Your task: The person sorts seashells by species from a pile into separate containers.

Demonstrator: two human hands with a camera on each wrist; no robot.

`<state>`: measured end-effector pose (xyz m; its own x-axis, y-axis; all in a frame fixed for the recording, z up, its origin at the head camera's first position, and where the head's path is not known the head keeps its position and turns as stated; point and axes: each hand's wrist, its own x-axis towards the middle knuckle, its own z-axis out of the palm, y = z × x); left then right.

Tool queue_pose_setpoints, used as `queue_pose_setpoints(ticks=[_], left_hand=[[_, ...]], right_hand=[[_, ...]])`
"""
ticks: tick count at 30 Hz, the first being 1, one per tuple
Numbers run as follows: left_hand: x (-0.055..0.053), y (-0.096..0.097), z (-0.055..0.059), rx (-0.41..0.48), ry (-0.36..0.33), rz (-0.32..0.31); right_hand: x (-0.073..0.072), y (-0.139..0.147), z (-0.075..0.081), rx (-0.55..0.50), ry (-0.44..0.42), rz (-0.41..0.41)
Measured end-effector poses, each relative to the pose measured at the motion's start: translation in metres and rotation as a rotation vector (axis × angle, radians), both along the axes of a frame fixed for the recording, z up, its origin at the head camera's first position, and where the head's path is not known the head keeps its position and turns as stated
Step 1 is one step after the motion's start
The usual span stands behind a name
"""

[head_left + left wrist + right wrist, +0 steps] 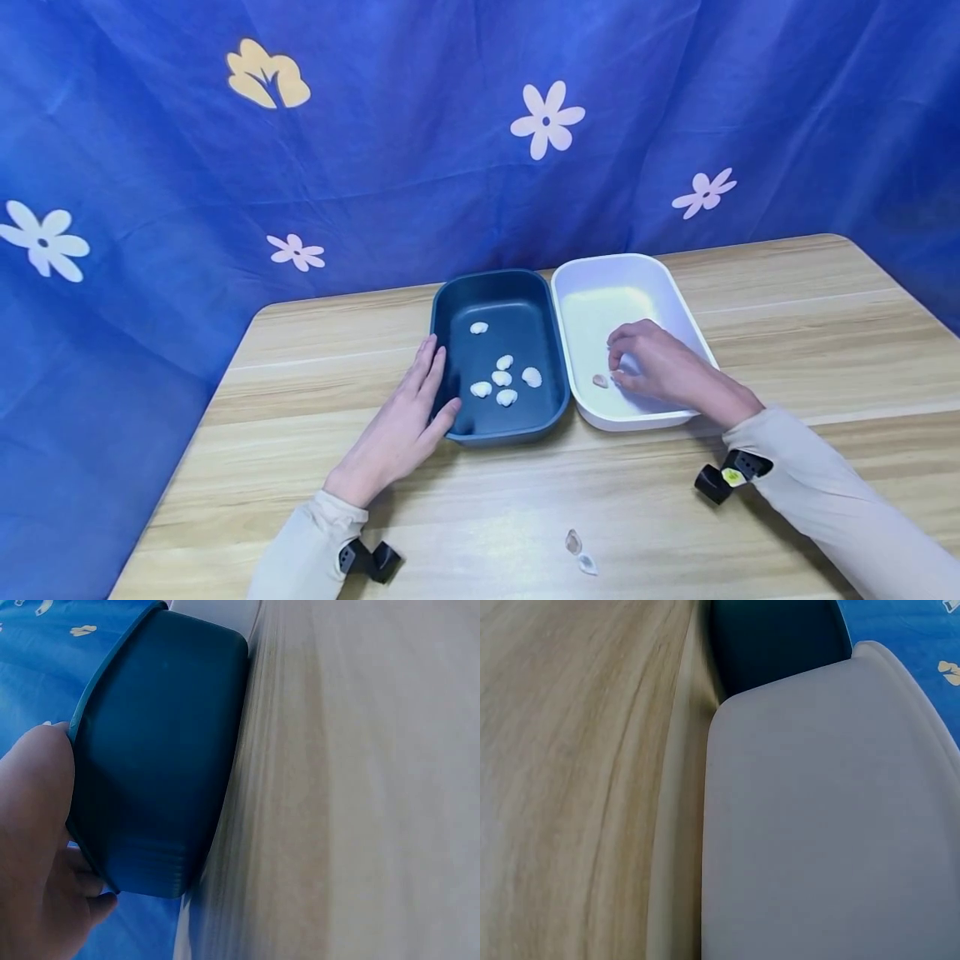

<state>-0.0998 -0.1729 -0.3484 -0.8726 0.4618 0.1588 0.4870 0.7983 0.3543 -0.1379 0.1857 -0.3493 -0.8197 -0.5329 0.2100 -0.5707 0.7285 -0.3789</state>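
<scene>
In the head view a dark blue tray [498, 435] holds several white ribbed seashells [532, 377]. My left hand [393, 429] lies along its left side, with fairly straight fingers and the thumb touching the rim. The left wrist view shows the thumb [37, 795] against the tray's edge. My right hand [660, 362] reaches down into the white tray [630, 422], fingers bent. A small brownish seashell [600, 381] lies on the tray floor beside its fingertips. Whether the fingertips pinch another shell is too small to tell. The right wrist view shows only the white tray's outer wall [817, 810].
Both trays stand side by side on the wooden table [300, 400]. Nearer the front lie a brownish shell [573, 542] and a paler shell [587, 565], close together. Behind the table hangs a blue curtain [412, 167] with flower shapes.
</scene>
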Motion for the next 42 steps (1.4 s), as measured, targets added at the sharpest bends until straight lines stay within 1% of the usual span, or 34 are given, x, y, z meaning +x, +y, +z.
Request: queue_pose_setpoints(ticks=[3,6,9,13,15,16,20,21,23,25,27,33,35,39,42], left_hand=[[0.000,0.000,-0.001,-0.001,0.003,-0.002],[0.000,0.001,-0.001,-0.003,0.005,-0.003],[0.001,0.001,-0.001,0.000,0.002,0.000],[0.000,0.001,0.000,0.004,-0.014,0.007],[0.000,0.001,0.001,0.004,-0.017,0.009],[0.000,0.001,0.001,0.003,-0.020,0.011],[0.000,0.001,0.002,0.005,-0.023,0.014],[0.000,0.001,0.002,0.007,-0.024,0.013],[-0.001,0.001,0.002,0.010,-0.021,0.012],[-0.001,0.000,0.002,0.013,-0.017,0.009],[-0.001,0.000,0.001,0.012,-0.014,0.006],[-0.002,0.000,0.000,0.011,-0.010,0.006],[-0.002,0.000,0.001,0.012,-0.006,0.007],[-0.001,0.000,0.001,0.013,-0.003,0.007],[-0.001,0.001,0.001,0.015,-0.002,0.005]], right_hand=[[0.001,0.001,0.001,0.007,0.001,-0.001],[0.006,0.002,0.004,-0.032,0.016,-0.019],[0.015,0.005,0.009,-0.136,0.053,-0.054],[0.035,0.010,0.016,-0.283,0.130,-0.066],[0.047,0.011,0.017,-0.339,0.164,-0.051],[0.052,0.011,0.017,-0.367,0.179,-0.030],[0.074,0.005,0.014,-0.455,0.230,0.079],[0.079,0.004,0.013,-0.467,0.225,0.107],[0.089,0.000,0.009,-0.467,0.208,0.147],[0.097,-0.002,0.006,-0.455,0.179,0.166],[0.104,-0.005,0.003,-0.445,0.145,0.174],[0.121,-0.017,-0.004,-0.442,0.109,0.195],[0.129,-0.022,-0.006,-0.409,0.095,0.186],[0.143,-0.031,-0.012,-0.292,0.082,0.151],[0.151,-0.036,-0.017,-0.233,0.065,0.137]])
